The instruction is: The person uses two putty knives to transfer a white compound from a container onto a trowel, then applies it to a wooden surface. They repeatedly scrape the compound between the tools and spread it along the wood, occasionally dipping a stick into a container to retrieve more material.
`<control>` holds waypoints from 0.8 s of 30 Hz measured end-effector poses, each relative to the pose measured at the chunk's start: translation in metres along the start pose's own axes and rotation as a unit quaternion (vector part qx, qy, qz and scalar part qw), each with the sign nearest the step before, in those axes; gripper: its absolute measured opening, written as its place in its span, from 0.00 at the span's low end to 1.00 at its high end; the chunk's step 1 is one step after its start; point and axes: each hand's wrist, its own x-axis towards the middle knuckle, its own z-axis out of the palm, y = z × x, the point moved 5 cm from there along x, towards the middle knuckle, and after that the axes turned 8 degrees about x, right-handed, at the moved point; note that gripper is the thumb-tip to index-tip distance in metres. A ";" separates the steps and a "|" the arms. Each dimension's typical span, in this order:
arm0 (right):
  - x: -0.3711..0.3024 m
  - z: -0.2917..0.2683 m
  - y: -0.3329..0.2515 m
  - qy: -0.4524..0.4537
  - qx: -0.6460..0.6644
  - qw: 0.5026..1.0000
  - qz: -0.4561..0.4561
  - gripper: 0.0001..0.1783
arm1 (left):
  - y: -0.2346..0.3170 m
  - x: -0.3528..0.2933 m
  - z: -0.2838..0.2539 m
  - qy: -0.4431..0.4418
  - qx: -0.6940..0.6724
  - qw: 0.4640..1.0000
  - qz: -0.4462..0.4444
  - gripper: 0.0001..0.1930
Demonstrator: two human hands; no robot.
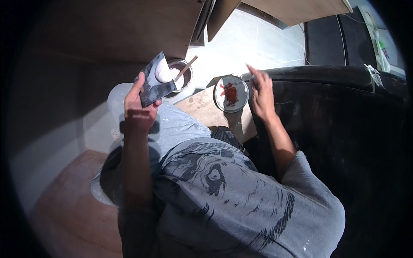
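In my left hand is a dark, flat rectangular plate, tilted, with my thumb along its near left edge. A smooth mound of white paste lies on its upper right part. My right hand is raised just right of a round pale lid-like dish; its index finger points out, the other fingers are partly bent, and nothing shows in it. Red-brown material is spread in the middle of the dish. Behind the plate, partly hidden by it, stands a bucket of pale paste with a wooden stick leaning in it.
The dish sits on a wooden board beside my legs. A brown panel overhangs on the left. A long black surface runs along my right side. Brightly lit pale tiles lie ahead, with another wooden panel above them.
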 end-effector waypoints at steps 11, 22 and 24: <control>-0.076 0.049 0.027 -0.134 -0.131 0.979 0.085 0.23 | -0.012 0.008 -0.012 0.051 0.044 0.997 -0.030 0.15; -0.046 0.075 0.028 -0.118 -0.086 0.981 0.128 0.17 | -0.016 0.007 -0.015 0.035 0.007 0.998 -0.045 0.14; -0.041 0.080 0.030 -0.121 -0.081 0.980 0.132 0.16 | -0.019 0.009 -0.018 0.032 0.003 0.998 -0.053 0.14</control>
